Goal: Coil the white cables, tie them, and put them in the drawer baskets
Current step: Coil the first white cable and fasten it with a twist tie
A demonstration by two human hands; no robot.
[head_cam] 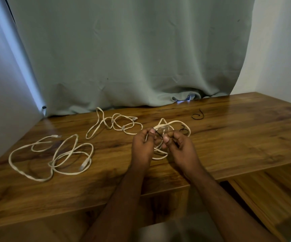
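A coiled white cable [173,123] lies at the middle of the wooden table [237,137], partly hidden behind my hands. My left hand [143,145] and my right hand [180,147] are both over the coil, and each pinches an end of a thin black tie [158,135] that runs between the thumbs. A second white cable [116,124] lies loose to the left of the coil. A third white cable [53,158] sprawls in wide loops at the table's left.
Two more black ties lie on the table, one [198,115] at the back right and one [184,129] just behind the coil. A grey-green curtain [132,58] hangs along the back edge. An open wooden drawer [272,189] shows below the table's right front.
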